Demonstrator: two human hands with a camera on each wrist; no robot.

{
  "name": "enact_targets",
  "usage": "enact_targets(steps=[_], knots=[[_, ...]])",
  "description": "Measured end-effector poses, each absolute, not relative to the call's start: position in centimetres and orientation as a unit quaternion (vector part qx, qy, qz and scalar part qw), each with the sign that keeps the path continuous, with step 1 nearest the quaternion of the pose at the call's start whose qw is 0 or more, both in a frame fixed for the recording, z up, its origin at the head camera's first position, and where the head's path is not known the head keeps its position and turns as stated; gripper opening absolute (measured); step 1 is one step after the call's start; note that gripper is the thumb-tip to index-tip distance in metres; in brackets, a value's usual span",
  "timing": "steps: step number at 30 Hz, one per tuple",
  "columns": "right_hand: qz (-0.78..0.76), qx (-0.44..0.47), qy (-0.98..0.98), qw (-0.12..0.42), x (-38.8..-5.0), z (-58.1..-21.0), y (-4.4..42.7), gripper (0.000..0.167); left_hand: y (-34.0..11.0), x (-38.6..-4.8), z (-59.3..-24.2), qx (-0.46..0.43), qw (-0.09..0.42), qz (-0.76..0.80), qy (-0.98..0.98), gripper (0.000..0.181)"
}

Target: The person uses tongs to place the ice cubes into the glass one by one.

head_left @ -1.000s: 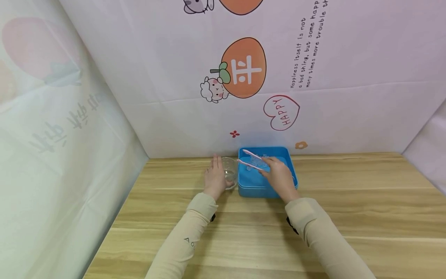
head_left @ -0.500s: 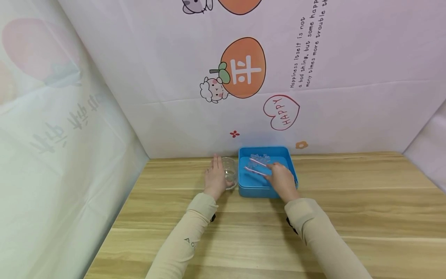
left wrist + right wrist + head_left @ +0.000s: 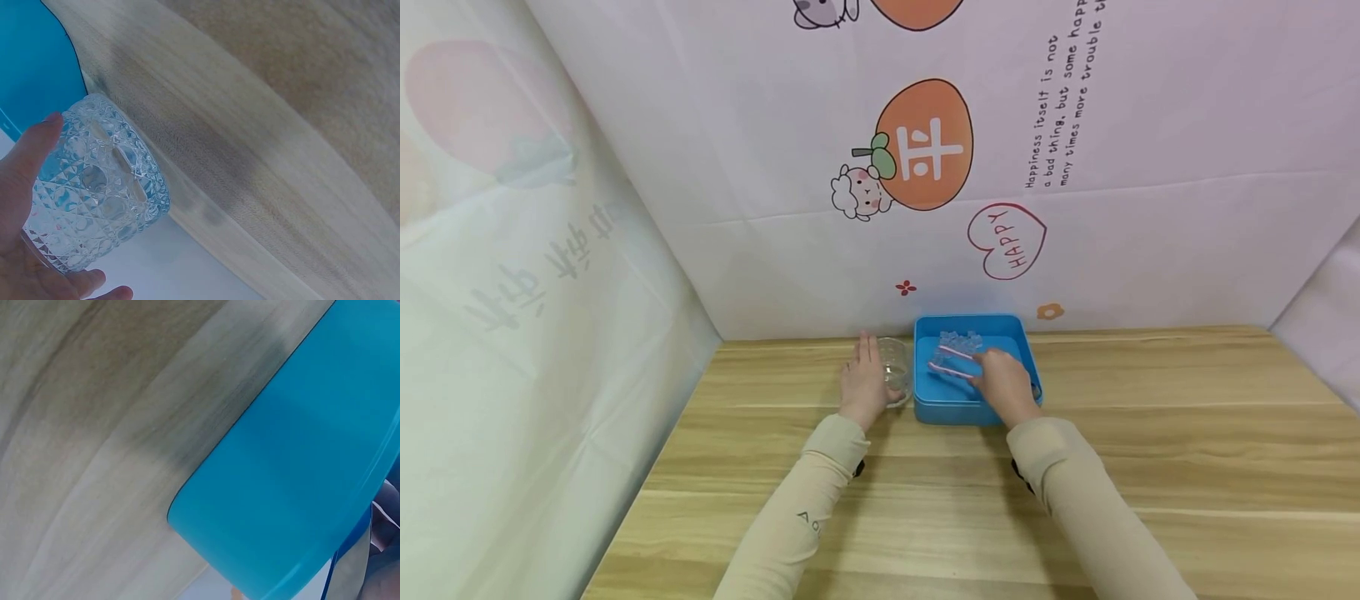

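A clear cut-glass cup [image 3: 897, 375] stands against the left side of a blue box [image 3: 958, 412]. My left hand [image 3: 862, 385] is round the cup's left side; in the left wrist view the thumb and fingers of the left hand [image 3: 28, 206] lie on either side of the patterned cup [image 3: 94, 187]. Over the box, my right hand [image 3: 1006, 388] holds pink tongs [image 3: 953, 372], their two arms apart. The tips are at small clear pieces [image 3: 961, 341] in the box. In the right wrist view the right hand [image 3: 382, 550] is mostly hidden behind the blue box [image 3: 281, 456].
The wooden table [image 3: 940, 517] runs toward me and out to both sides. Behind the box and cup rises a printed white cloth [image 3: 805, 267], with another white cloth [image 3: 550, 333] at the left.
The tongs have dipped from above the box down to the clear pieces, moving slightly right, and their arms are closer together. My left hand and the cup have stayed put.
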State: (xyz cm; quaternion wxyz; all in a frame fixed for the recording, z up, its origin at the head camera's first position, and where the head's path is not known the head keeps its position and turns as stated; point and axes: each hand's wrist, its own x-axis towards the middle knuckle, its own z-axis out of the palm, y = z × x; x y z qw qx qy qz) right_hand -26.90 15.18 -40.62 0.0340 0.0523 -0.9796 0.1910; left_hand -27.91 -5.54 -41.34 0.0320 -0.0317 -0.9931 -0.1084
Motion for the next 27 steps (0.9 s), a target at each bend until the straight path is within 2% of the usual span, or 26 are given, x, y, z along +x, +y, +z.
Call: enact_targets(steps=[17,27], knots=[[0.179,0.026,-0.983,-0.008,-27.44,-40.72,14.71,0.042,-5.54,-28.24,-41.65,-0.028,0.021,-0.113,-0.993,0.113],[0.176,0.028,-0.984,-0.013,-27.5,-40.9,14.2,0.036,-5.62,-28.03,-41.61,-0.033,0.038,-0.112,-0.992,0.113]])
